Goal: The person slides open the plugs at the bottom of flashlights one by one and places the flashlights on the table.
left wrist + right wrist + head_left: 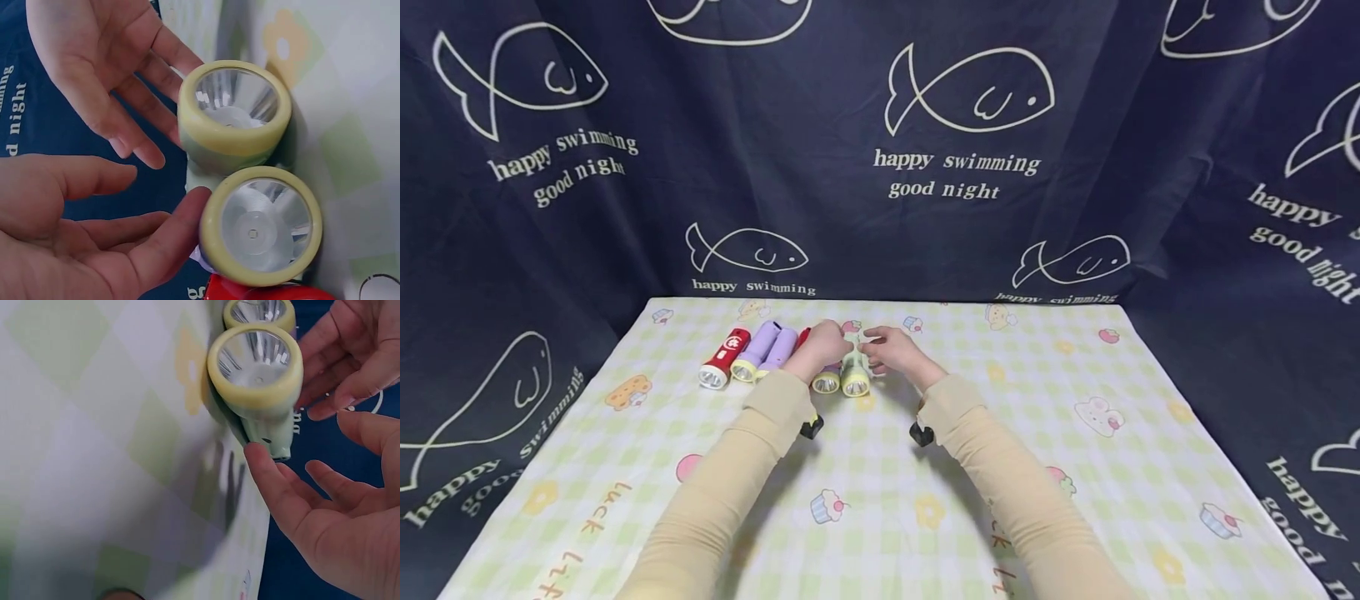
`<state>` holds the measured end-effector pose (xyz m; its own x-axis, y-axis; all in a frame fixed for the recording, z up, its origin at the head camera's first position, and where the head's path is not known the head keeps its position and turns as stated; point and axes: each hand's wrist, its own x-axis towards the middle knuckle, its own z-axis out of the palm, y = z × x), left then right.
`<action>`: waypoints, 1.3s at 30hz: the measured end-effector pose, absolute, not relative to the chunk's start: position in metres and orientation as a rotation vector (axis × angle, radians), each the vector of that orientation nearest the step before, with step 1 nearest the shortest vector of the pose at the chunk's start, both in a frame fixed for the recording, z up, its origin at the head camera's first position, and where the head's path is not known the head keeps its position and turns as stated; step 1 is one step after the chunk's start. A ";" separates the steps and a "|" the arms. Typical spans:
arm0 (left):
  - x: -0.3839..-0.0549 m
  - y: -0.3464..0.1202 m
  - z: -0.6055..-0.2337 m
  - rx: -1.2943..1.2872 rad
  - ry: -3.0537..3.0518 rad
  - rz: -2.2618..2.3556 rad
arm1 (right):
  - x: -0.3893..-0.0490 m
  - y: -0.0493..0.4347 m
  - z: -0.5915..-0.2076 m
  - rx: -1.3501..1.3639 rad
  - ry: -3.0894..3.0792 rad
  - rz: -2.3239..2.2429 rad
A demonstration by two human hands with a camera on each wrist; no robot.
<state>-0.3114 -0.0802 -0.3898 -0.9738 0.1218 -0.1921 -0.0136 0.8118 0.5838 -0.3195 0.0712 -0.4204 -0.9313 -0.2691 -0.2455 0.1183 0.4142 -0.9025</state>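
A pale green flashlight (855, 383) with a cream-yellow rim lies at the right end of a row of flashlights. Just left of it is a purple flashlight (826, 382) with a similar rim, partly covered by my left hand (824, 348). In the left wrist view, a fingertip of that hand touches or nearly touches the purple one's rim (212, 234); thumb and fingers stand apart. On the green flashlight's other side is my right hand (897, 351), fingers spread and slightly bent. One right fingertip (257, 456) appears close to the green body; contact is unclear.
Further left lie a red flashlight (725, 358) with a white rim and two purple ones (757, 350). Another red flashlight (803, 337) is mostly hidden behind the left hand. A checked cloth (880, 500) covers the table; a dark blue curtain (850, 200) hangs behind.
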 end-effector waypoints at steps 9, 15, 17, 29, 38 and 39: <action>-0.311 -0.075 -0.402 0.203 2.982 0.719 | -0.318 0.063 -0.433 -0.119 2.347 -1.565; -0.306 -0.067 -0.402 0.214 3.054 0.665 | -0.314 0.061 -0.437 -0.093 2.396 -1.593; -0.305 -0.065 -0.402 0.205 3.052 0.668 | -0.313 0.060 -0.439 -0.097 2.431 -1.584; -0.304 -0.059 -0.408 0.202 3.099 0.700 | -0.312 0.061 -0.447 -0.025 2.432 -1.687; -0.301 -0.054 -0.407 0.253 3.131 0.799 | -0.313 0.067 -0.443 0.123 2.191 -1.918; -0.300 -0.053 -0.406 0.244 3.131 0.841 | -0.313 0.068 -0.442 0.135 2.156 -1.949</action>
<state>-0.3003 -0.0530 -0.4063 -0.9828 0.1156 0.1442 0.1723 0.8552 0.4887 -0.3130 0.0676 -0.4418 -0.9690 -0.0860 -0.2317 0.2219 0.1104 -0.9688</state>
